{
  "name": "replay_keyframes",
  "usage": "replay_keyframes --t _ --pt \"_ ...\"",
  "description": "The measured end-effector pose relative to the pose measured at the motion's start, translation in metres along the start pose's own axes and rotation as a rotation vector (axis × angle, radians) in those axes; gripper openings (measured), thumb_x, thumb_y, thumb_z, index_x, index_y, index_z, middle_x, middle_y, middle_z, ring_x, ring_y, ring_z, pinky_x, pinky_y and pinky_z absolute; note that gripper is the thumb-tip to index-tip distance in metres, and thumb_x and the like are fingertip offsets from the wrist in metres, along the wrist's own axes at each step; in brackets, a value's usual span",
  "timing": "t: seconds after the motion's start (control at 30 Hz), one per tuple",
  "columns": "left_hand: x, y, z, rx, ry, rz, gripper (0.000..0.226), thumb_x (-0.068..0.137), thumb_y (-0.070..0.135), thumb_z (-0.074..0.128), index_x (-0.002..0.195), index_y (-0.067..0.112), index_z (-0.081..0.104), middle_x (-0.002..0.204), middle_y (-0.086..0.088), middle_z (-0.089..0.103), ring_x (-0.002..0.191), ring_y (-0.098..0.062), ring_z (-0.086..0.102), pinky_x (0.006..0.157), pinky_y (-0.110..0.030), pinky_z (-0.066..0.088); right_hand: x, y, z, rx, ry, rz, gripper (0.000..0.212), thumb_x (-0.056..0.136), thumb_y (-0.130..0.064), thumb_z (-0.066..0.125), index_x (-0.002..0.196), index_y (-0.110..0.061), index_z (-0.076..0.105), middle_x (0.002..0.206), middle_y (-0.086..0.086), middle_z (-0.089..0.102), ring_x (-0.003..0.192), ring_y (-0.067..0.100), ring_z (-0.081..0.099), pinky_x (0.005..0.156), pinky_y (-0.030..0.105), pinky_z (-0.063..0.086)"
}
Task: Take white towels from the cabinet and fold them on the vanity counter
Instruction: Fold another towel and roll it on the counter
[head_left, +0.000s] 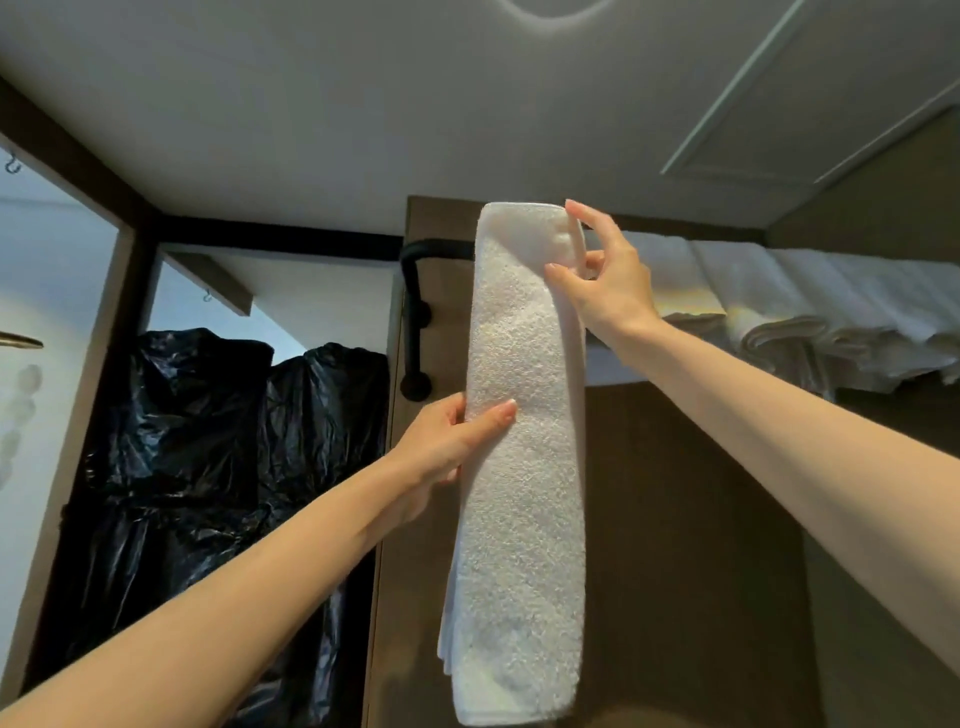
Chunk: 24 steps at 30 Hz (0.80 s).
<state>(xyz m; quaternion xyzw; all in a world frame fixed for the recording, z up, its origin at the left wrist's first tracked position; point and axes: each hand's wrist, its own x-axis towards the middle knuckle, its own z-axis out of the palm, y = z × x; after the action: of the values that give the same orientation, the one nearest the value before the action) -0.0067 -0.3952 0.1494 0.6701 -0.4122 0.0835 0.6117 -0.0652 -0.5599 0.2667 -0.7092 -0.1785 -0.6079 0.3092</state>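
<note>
A long folded white towel (522, 467) hangs upright in front of the brown cabinet (691, 519). My right hand (602, 275) pinches its upper right edge near the top fold, with the index finger raised. My left hand (447, 441) grips the towel's left edge about halfway down, thumb across the front. Behind my right hand, several more folded white towels (779, 301) lie in a row on the cabinet's high shelf.
A black bar handle (415, 322) sits on the cabinet's left side panel. To the left, black plastic bags (218, 467) hang in an open alcove. The white ceiling (363, 104) is close above, with a panel at upper right.
</note>
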Motion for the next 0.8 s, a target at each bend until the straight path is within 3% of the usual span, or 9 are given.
replay_keyframes --t 0.13,0.2,0.3,0.4,0.53,0.63,0.67,0.73,0.8 --pt "0.050 0.018 -0.018 -0.004 0.031 0.078 0.040 0.083 0.047 0.066 0.112 0.019 0.063 0.101 0.007 0.069 0.084 -0.009 0.062 0.062 -0.025 0.042 0.043 0.005 0.017 -0.082 0.088 -0.072 0.058 0.088 -0.021 0.067 0.140 -0.032 0.044 0.126 -0.004 0.056 0.108 0.007 0.052 0.091 0.023 0.045" --pt "0.074 0.025 -0.028 -0.027 0.026 0.105 0.039 0.085 0.044 0.066 0.114 0.018 0.063 0.105 0.005 0.071 0.089 -0.011 0.067 0.068 -0.026 0.049 0.062 0.009 0.024 -0.119 0.124 -0.106 0.058 0.081 -0.022 0.070 0.135 -0.032 0.049 0.131 -0.001 0.051 0.112 0.008 0.047 0.098 0.025 0.042" --pt "0.108 0.035 -0.041 -0.077 0.031 0.143 0.037 0.086 0.042 0.066 0.114 0.017 0.064 0.107 0.001 0.072 0.090 -0.014 0.068 0.065 -0.019 0.051 0.082 0.017 0.035 -0.192 0.106 -0.142 0.052 0.079 -0.022 0.072 0.128 -0.029 0.056 0.134 0.004 0.042 0.116 0.017 0.050 0.100 0.027 0.042" --pt "0.138 0.048 -0.050 -0.116 0.070 0.187 0.040 0.088 0.038 0.067 0.118 0.012 0.063 0.104 -0.003 0.071 0.087 -0.015 0.068 0.058 -0.018 0.049 0.099 0.027 0.048 -0.379 0.082 -0.272 0.028 0.083 -0.021 0.069 0.112 -0.024 0.069 0.139 0.007 0.043 0.128 0.022 0.039 0.096 0.026 0.036" --pt "0.169 0.063 -0.053 -0.148 0.131 0.256 0.034 0.089 0.034 0.067 0.115 0.014 0.063 0.089 0.006 0.065 0.076 -0.007 0.060 0.049 -0.011 0.044 0.117 0.035 0.061 -0.580 0.028 -0.383 0.025 0.092 -0.020 0.058 0.114 -0.024 0.068 0.117 0.001 0.066 0.111 0.031 0.052 0.084 0.029 0.038" --pt "0.186 0.068 -0.056 -0.134 0.129 0.284 0.030 0.089 0.036 0.066 0.112 0.017 0.062 0.085 0.007 0.064 0.072 -0.006 0.058 0.045 -0.008 0.043 0.121 0.039 0.067 -0.626 -0.013 -0.366 0.030 0.100 -0.030 0.047 0.127 -0.029 0.060 0.087 -0.015 0.062 0.105 0.028 0.053 0.072 0.035 0.041" --pt "0.189 0.066 -0.057 -0.124 0.117 0.289 0.032 0.090 0.037 0.065 0.114 0.016 0.062 0.086 0.006 0.065 0.072 -0.007 0.060 0.045 -0.009 0.045 0.121 0.042 0.069 -0.629 -0.038 -0.364 0.032 0.101 -0.036 0.045 0.130 -0.030 0.057 0.089 -0.014 0.062 0.107 0.027 0.053 0.073 0.035 0.041" --pt "0.196 0.058 -0.059 -0.114 0.090 0.300 0.036 0.090 0.039 0.064 0.115 0.014 0.062 0.089 0.003 0.068 0.073 -0.008 0.064 0.046 -0.011 0.047 0.119 0.052 0.073 -0.653 -0.100 -0.365 0.039 0.101 -0.043 0.042 0.137 -0.031 0.050 0.120 0.000 0.064 0.119 0.026 0.049 0.086 0.037 0.042" --pt "0.201 0.048 -0.057 -0.129 0.095 0.322 0.039 0.091 0.041 0.062 0.116 0.012 0.063 0.093 0.001 0.070 0.074 -0.007 0.066 0.049 -0.012 0.048 0.117 0.062 0.078 -0.731 -0.137 -0.362 0.042 0.102 -0.044 0.039 0.142 -0.035 0.042 0.142 -0.001 0.051 0.130 0.023 0.041 0.097 0.036 0.037"
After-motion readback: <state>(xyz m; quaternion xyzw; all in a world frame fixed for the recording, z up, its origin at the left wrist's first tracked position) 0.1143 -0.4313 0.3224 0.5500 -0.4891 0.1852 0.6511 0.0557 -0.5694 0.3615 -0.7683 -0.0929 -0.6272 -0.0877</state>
